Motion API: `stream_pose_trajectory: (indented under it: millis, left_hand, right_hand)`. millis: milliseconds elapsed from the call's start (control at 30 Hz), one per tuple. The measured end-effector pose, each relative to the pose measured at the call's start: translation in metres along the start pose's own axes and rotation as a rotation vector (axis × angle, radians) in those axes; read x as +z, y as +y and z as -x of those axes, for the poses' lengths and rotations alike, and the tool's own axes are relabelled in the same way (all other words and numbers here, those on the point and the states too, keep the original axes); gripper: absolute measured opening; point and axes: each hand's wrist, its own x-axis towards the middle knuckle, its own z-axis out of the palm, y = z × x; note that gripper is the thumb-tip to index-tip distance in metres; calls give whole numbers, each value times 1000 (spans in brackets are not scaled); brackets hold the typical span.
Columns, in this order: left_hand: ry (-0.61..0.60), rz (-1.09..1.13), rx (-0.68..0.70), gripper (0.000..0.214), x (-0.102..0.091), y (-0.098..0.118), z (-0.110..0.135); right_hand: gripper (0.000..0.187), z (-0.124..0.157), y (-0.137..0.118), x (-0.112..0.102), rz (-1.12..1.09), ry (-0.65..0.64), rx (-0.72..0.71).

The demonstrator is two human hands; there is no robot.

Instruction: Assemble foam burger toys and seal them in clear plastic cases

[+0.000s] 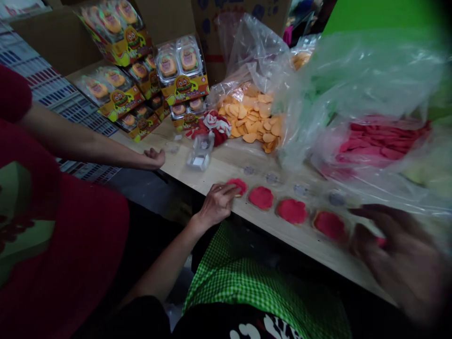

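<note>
Several red, flat candy slices sit in a row of clear plastic cups along the table's front edge, among them one red slice (pixel 292 211) near the middle. At the row's left end, my left hand (pixel 218 202) has its fingers closed together on the leftmost red slice (pixel 238 186), covering part of it. My right hand (pixel 399 254) hovers at the right end of the row, smeared by motion. A bit of red (pixel 380 241) shows by its fingers; whether they grip it cannot be made out. Round clear lids (pixel 271 178) lie open behind the cups.
Behind the row lie a plastic bag of orange slices (pixel 250 117) and another of red slices (pixel 381 139). A clear package (pixel 200 153) stands left of my left hand. Burger-candy display boxes (pixel 187 87) are stacked at the back left. A co-worker's hand (pixel 155 158) rests near the table edge.
</note>
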Motion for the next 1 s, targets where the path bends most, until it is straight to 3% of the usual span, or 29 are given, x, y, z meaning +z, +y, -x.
stream_pose_trajectory:
  millis: [100,300,400,500,667,800,1000]
  left_hand:
    - [112,-22,-111,54,1,-8,4]
    - [-19,-88,6,54,4,-22,16]
    - [-2,-120,-14,59,-1,-11,10]
    - [10,-109,-8,58,-2,14,-8]
    - [-261,-62,227,44,22,47,-41]
    - [-356,-80,239,37,36,53,-45]
    - [-305,-100,190,40,45,55,-36]
  right_hand:
    - [29,-10,-15,29,-116,-70,-71]
    - [31,-4,-14,42,-150,-104,-83]
    - [31,6,-16,43,-101,-120,-142]
    - [36,8,-28,47,14,-115,-188]
    - [38,1,-48,50,233,-129,-237]
    - [41,2,-48,52,282,-122,-306]
    - [39,2,-37,70,222,-46,-330]
